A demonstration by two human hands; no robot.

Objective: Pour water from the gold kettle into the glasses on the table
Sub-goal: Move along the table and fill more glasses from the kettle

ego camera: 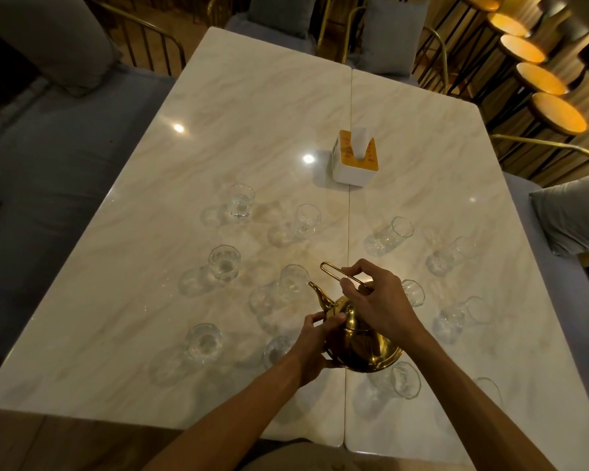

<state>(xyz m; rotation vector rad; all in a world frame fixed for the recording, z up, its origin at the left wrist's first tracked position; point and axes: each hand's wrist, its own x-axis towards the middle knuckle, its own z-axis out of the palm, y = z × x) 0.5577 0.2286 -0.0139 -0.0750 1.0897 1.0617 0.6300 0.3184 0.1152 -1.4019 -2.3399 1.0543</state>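
Observation:
The gold kettle [361, 345] hangs above the near middle of the marble table [252, 107], tilted forward. Its spout tip points at the rim of a clear glass [293, 278] just ahead of it. My right hand [376, 297] grips the thin wire handle over the lid. My left hand [315, 341] holds the kettle's left side near the base of the spout. Several clear glasses stand spread around, such as one at the far left [240, 201] and one at the right [402, 229]. No water stream is visible.
A white and orange tissue box [354, 158] stands beyond the glasses at mid table. Grey cushioned seats and gold-framed chairs ring the table. Round wooden stools [558, 112] line the far right. A glass [405, 380] sits right under the kettle.

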